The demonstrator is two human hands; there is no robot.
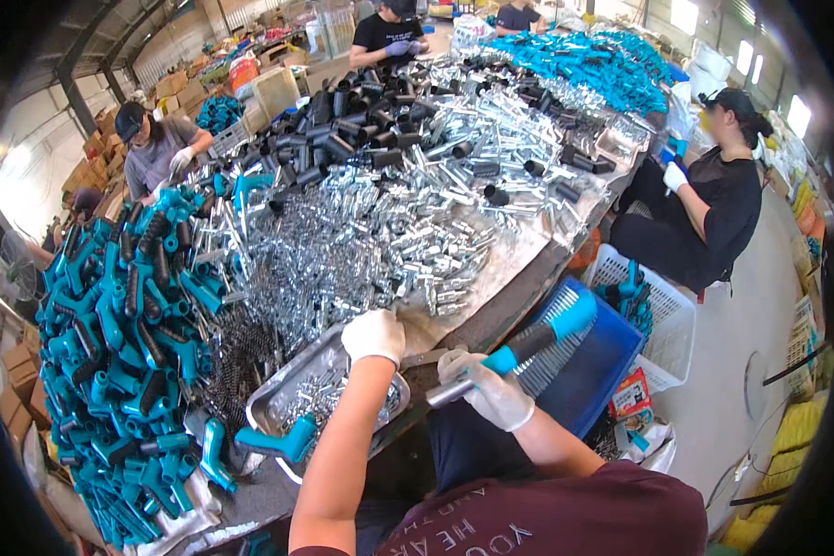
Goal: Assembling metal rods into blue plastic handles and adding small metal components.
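My right hand point(489, 391), in a white glove, is wrapped round a teal-and-black tool part point(532, 345). Its bare metal tube points down to the left, and its blurred teal end rises to the right above a blue crate. My left hand point(373, 335), also gloved in white, is closed at the far edge of a steel tray point(258, 408) of small metal pieces. Its fingertips are turned away, so what they hold is hidden. A teal pistol-shaped handle point(296, 439) lies across the tray's near side. Between my hands, a flat metal bar point(424, 359) lies at the table edge.
Teal handles point(125, 324) are heaped on the left. Metal fittings point(361, 222), black sleeves point(334, 130) and more teal parts point(584, 65) cover the table. The blue crate point(612, 366) and a white basket point(681, 347) stand at right. A co-worker point(713, 195) sits beyond them; others work around the table.
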